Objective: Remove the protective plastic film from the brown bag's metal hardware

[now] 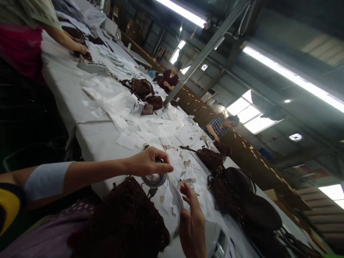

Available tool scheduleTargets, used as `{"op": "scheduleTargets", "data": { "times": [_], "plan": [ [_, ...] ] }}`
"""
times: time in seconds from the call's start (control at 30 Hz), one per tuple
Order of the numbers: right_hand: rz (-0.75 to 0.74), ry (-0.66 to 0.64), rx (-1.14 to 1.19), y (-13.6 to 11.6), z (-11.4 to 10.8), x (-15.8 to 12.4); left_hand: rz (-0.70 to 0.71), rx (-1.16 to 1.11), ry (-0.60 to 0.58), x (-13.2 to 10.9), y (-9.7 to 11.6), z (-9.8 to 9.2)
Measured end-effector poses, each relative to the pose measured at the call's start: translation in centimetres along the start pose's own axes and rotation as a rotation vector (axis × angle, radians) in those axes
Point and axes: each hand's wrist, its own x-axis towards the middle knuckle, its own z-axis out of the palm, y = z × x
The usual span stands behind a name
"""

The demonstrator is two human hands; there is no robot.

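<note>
Left hand (152,163) gripping a shiny, rounded roll (153,180), right hand (192,222) hanging wide beside a translucent strip (175,195), ruffled dark-brown bundle (129,215) bulging nearby.

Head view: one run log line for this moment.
left hand: holding tape roll | right hand: open | brown fringed item: below roll in view

Nearest bag (127,215): dark brown | table (63,80): white | far shirt (216,126): checked, probably navy
</note>
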Motion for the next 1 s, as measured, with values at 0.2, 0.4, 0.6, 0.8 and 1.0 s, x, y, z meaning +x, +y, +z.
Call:
{"op": "scheduleTargets", "data": {
  "times": [0.2, 0.4, 0.6, 0.8, 1.0],
  "plan": [
    [0.025, -0.22, 0.018, -3.2, 1.8, 3.5, 0.012, 0.024, -0.152, -0.7, 0.3, 0.4],
    [0.02, -0.113, -0.245, -1.3, 1.0, 2.5, -0.099, 0.013, -0.096, -1.5, -2.3, -1.7],
    [0.066, -0.136, -0.282, -1.2, 0.5, 1.6, -0.154, -0.081, -0.039, -2.2, -4.0, -2.7],
    [0.086, 0.01, -0.025, -1.9, 5.1, 1.0, -0.128, -0.437, 0.347, -1.7, -4.4, -1.0],
    [0.184, 0.14, 0.211, -2.9, 10.2, 0.2, -0.28, -0.802, 0.654, -2.1, -6.1, 3.7]
  ]
}}
